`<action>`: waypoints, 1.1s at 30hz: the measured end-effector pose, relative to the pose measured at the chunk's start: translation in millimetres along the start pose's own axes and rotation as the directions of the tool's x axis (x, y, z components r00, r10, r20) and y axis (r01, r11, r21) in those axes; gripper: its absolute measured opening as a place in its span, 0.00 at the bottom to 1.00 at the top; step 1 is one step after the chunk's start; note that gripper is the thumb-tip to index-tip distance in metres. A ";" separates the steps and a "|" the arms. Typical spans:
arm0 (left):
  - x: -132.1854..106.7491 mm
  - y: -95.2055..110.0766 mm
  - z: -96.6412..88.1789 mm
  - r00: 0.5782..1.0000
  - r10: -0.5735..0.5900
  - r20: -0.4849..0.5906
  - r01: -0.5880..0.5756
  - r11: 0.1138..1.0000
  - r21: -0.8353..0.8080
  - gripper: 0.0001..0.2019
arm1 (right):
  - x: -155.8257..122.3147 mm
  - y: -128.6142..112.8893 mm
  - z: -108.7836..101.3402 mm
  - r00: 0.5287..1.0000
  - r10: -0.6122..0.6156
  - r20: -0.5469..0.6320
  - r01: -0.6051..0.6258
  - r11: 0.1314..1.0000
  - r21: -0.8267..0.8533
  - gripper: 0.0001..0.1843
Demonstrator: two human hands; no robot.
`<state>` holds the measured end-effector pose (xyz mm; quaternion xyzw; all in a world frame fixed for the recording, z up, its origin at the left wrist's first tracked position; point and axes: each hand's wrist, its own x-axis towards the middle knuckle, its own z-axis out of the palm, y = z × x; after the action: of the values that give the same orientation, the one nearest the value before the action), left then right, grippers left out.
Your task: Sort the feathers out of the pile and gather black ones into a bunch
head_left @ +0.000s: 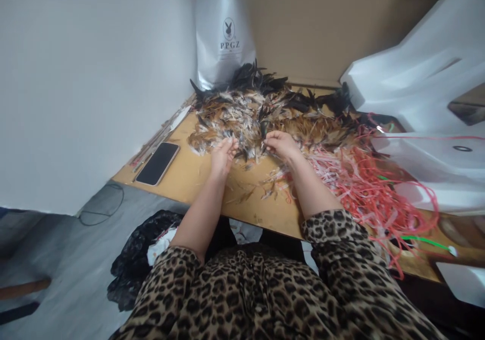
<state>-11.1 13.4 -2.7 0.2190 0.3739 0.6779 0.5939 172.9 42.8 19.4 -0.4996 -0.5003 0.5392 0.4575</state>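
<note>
A big heap of brown, white and black feathers (265,107) covers the far part of a yellow wooden table (189,178). Both of my hands reach into its near edge. My left hand (223,154) has its fingers curled, the tips pinching into the feathers. My right hand (279,144) is closed too, knuckles up, fingers tucked into the heap. What each hand grips is hidden among the feathers. A few loose feathers (246,196) lie on the bare table between my forearms.
A black phone (158,163) lies at the table's left, beside thin sticks (159,138). A tangle of red and pink strips (364,188) lies right. A silver bag (225,32) stands behind. White foam pieces (424,77) sit right; a black plastic bag (136,259) below.
</note>
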 end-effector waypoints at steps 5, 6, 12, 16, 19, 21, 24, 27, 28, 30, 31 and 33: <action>3.0 1.6 -2.4 0.998 0.022 -0.061 -0.024 0.999 -0.036 0.02 | -4.9 -7.4 0.6 0.997 -0.075 0.012 0.076 0.965 -0.252 0.09; 3.3 1.0 -2.8 0.998 0.025 -0.065 -0.027 0.999 -0.031 0.03 | -4.4 -10.3 1.4 0.995 -0.093 0.025 0.096 0.946 -0.310 0.09; 4.3 -2.3 -4.4 0.994 0.066 -0.092 -0.064 0.998 0.026 0.06 | 21.6 -40.8 24.5 0.964 -0.260 0.059 0.248 0.790 -0.561 0.17; 5.6 -4.0 -5.1 0.989 0.104 -0.109 -0.098 0.993 0.059 0.06 | 29.7 -52.9 43.6 0.856 -0.517 -0.009 0.372 0.627 -0.684 0.24; 5.5 -4.6 -4.2 0.988 0.105 -0.117 -0.096 0.992 0.080 0.06 | 14.0 -46.1 45.2 0.862 -0.485 0.147 0.409 0.494 -0.768 0.17; 4.6 -4.6 -2.7 0.988 0.101 -0.115 -0.092 0.993 0.079 0.06 | -1.5 -37.1 40.9 0.882 -0.400 0.250 0.414 0.404 -0.815 0.13; 2.7 -4.5 -0.5 0.989 0.103 -0.103 -0.094 0.992 0.083 0.07 | -21.0 -23.7 34.3 0.900 -0.323 0.294 0.382 0.258 -0.887 0.11; 0.6 -4.1 0.6 0.989 0.118 -0.092 -0.107 0.988 0.114 0.07 | -29.5 -13.6 33.2 0.911 -0.290 0.294 0.343 0.135 -0.930 0.12; 0.0 -4.0 0.9 0.988 0.126 -0.086 -0.115 0.986 0.124 0.07 | -30.1 -11.2 33.8 0.912 -0.284 0.296 0.336 0.104 -0.936 0.12; -1.1 -3.5 1.6 0.987 0.142 -0.071 -0.130 0.981 0.143 0.07 | -29.5 -8.2 34.5 0.913 -0.280 0.298 0.330 0.071 -0.941 0.12; -1.6 -3.3 2.2 0.987 0.147 -0.061 -0.136 0.978 0.156 0.07 | -29.0 -8.0 34.0 0.913 -0.284 0.294 0.327 0.075 -0.942 0.12; -2.6 -3.0 3.5 0.987 0.152 -0.042 -0.142 0.973 0.184 0.07 | -28.2 -10.7 30.5 0.909 -0.306 0.282 0.330 0.118 -0.937 0.12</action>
<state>-6.0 11.8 -2.4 0.2801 0.4328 0.6892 0.5091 144.7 13.1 32.3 -0.5499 -0.8238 -0.0044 0.1377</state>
